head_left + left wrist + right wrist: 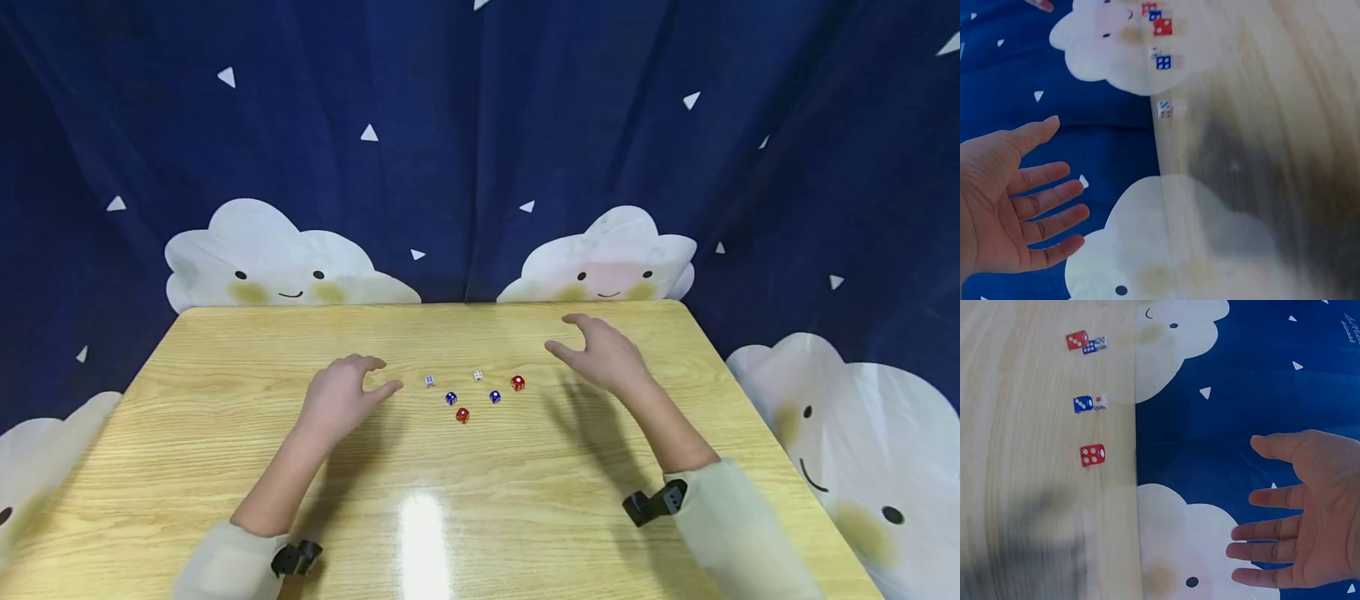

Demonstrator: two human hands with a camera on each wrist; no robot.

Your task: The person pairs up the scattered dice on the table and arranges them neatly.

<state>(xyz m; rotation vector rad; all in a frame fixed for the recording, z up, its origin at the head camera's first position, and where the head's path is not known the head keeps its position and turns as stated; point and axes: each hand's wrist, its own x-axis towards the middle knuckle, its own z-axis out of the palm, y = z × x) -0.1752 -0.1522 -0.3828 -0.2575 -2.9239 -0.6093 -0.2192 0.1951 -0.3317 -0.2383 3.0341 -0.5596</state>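
Two red dice, two blue dice and two white dice lie loosely grouped on the wooden table. Nearest to my left hand point(339, 393) is a white die point(429, 381); the hand hovers left of it, fingers spread and holding nothing. To the right of the group, my right hand point(602, 354) is raised over the table with its fingers extended, also holding nothing. The closest die to it is a red one point(518, 382). Another white die point(477, 376), the blue dice point(451, 398) and the second red die point(462, 415) sit between the hands.
The wooden table point(480, 500) ends at a dark blue curtain point(450, 125) printed with white triangles and smiling clouds. Each wrist carries a small black camera point(655, 502). Both arms cast shadows on the tabletop, and a bright reflection shows near the front.
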